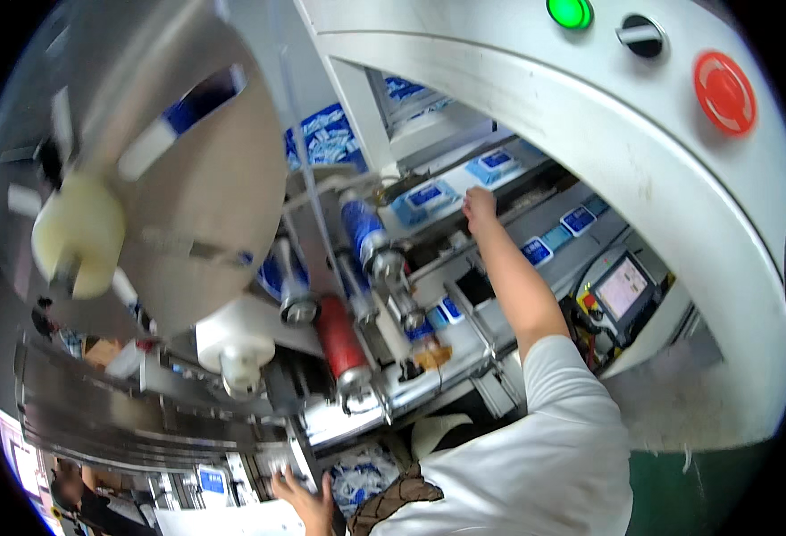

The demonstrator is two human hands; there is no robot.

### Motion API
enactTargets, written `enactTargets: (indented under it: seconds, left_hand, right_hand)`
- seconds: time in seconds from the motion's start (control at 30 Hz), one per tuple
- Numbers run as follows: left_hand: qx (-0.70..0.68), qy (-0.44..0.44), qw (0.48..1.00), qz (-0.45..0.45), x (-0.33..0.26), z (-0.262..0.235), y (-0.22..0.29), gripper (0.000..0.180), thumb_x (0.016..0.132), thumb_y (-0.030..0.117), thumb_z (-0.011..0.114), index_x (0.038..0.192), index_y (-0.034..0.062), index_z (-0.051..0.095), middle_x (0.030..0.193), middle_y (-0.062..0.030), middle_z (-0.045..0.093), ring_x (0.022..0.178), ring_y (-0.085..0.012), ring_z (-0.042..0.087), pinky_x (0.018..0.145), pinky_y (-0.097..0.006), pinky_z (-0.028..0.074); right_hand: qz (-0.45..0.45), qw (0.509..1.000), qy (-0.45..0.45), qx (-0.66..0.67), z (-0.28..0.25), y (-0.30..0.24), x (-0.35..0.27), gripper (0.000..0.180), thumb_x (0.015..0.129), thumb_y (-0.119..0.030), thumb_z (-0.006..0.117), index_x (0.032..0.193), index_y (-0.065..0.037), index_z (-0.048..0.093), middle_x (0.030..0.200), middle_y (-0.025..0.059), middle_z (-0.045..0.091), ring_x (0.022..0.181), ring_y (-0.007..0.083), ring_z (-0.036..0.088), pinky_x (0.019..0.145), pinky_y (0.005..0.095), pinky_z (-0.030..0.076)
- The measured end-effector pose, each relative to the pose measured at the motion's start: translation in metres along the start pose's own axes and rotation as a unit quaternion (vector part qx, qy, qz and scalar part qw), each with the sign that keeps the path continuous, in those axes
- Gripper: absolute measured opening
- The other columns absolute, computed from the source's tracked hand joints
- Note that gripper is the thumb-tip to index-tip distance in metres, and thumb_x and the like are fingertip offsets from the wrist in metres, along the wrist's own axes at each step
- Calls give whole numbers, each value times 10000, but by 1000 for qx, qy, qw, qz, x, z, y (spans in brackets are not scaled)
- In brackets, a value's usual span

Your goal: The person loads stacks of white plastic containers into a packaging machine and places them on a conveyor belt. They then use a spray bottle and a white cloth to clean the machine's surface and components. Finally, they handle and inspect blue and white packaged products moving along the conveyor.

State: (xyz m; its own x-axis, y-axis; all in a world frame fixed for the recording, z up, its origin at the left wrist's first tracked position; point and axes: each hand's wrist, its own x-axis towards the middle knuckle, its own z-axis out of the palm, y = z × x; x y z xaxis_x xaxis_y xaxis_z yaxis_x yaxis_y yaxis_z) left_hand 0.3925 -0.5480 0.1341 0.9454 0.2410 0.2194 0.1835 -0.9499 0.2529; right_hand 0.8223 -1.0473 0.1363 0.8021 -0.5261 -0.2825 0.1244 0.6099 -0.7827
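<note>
At the near edge, the left hand [306, 500] lies low in the view with its fingers spread open, resting on a white sheet [232, 520] just left of a crumpled blue-and-white printed film [362, 478]; it grips nothing. Little open room exists around this hand: a ribbed metal rail [143, 420] runs close above it and the white sleeve [536, 464] of the right arm fills the space to its right. Farther in, the machine bed is crowded with rollers: a red roller [341, 339] stands beside a white film roll [237, 344], and a blue printed roller [363, 230] rises behind them, leaving only narrow gaps between the shafts. A large grey metal disc [188, 161] with a cream-coloured hub [79, 234] blocks the whole left side. The right arm extends from the sleeve up and away, nearly straight, through the one clear lane between the rollers and the white machine housing [589, 116]. The right hand [479, 205] is at the far end of this lane with fingers curled down, its tips touching the track beside a blue-and-white packet [425, 198]; whether it pinches anything cannot be told. More packets [536, 250] lie along the conveyor track [509, 268] to the right of the forearm. A small touch screen [622, 288] sits right of the elbow. On the far housing are a green button [570, 12], a black selector knob [641, 36] and a red stop button [723, 92].
</note>
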Motion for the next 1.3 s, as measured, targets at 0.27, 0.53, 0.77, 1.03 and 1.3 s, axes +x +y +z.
enactTargets:
  seconds: [0.27,0.53,0.77,1.03,1.3]
  left_hand:
    - [120,50,985,-118,-14,14,-7,837,738,331,745,1343,-30,293,1346,-298,323,1227,-447,336,1024,-528,290]
    - [73,79,991,-74,-9,1,-3,814,725,365,754,1324,-3,345,1347,-324,289,1221,-476,306,1014,-539,275]
    - [10,116,993,-10,-14,35,-45,689,650,342,792,1172,13,485,1249,-260,388,1145,-417,378,973,-514,300]
    - [-259,18,895,363,30,28,48,285,668,0,731,930,44,628,927,-112,604,871,-303,594,779,-390,482]
    - [-648,-314,653,234,48,9,156,392,947,252,497,1241,18,386,1264,-121,466,1174,-222,461,957,-377,400]
  right_hand:
    - [-24,925,146,-350,-23,122,196,321,841,-253,619,1018,15,621,969,171,645,832,290,632,716,420,508]
    - [7,840,163,-518,23,127,167,345,809,-301,615,980,-5,660,1051,192,638,1027,352,601,814,427,514]
    - [90,995,42,-20,47,101,133,248,802,-129,626,1036,-50,611,1035,106,569,929,267,571,782,342,516]
    - [-180,965,-134,138,-12,24,-128,82,795,-21,654,791,-27,572,790,8,555,766,83,521,670,211,426]
    - [-406,876,-91,-244,-81,78,-421,147,664,-36,747,747,-60,628,957,113,592,915,257,559,795,345,447]
